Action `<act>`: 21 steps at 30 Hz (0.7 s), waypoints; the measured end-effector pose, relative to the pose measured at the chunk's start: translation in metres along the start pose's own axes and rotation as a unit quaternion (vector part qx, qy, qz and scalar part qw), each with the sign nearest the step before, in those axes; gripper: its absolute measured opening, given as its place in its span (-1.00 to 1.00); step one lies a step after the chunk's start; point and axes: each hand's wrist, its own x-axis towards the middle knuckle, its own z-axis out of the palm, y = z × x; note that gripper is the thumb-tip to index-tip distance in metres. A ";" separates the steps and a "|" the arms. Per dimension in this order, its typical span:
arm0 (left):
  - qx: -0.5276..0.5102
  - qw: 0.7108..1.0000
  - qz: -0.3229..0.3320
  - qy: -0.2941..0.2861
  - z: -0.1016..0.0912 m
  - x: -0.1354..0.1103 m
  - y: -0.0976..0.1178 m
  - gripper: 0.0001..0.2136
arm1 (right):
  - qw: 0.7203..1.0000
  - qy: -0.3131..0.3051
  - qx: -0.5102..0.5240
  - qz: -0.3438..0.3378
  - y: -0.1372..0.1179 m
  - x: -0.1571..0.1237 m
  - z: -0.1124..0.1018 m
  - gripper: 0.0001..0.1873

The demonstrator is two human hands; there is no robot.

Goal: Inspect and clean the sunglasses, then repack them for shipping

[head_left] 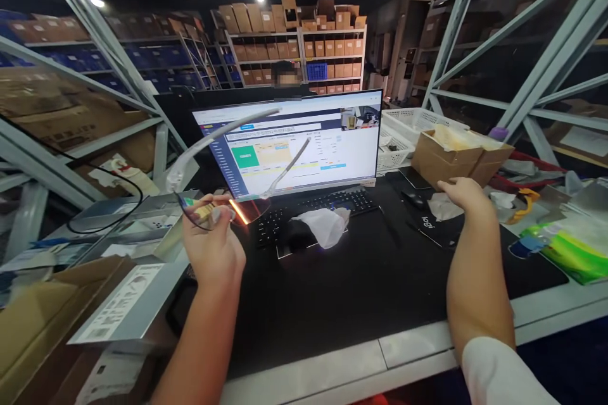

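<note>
In my left hand (216, 234) is a pair of glasses (251, 210) with tinted lenses and clear arms, pinched at one lens. Its arms stick up in front of the monitor (285, 145). My right hand (463, 195) reaches out beside an open cardboard box (439, 161), fingers partly stretched and nothing visible in them. Just below that hand lies a crumpled white tissue (444, 207), close to a black mouse (413, 199). Another white cloth or tissue (325, 226) rests mid-desk over a dark object, in front of the keyboard (351, 201).
Grey boxes (123, 304) and an open carton (42, 310) crowd the left. White plastic baskets (418, 119), a green packet (565, 247) and an orange tape dispenser (525, 202) stand on the right. Metal posts flank the desk. A person (286, 79) is behind the monitor.
</note>
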 end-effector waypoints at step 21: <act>0.049 0.918 -0.283 -0.273 0.011 -0.048 0.003 -0.62 | 0.914 -0.360 0.071 -0.172 -0.192 -0.084 0.101 -0.81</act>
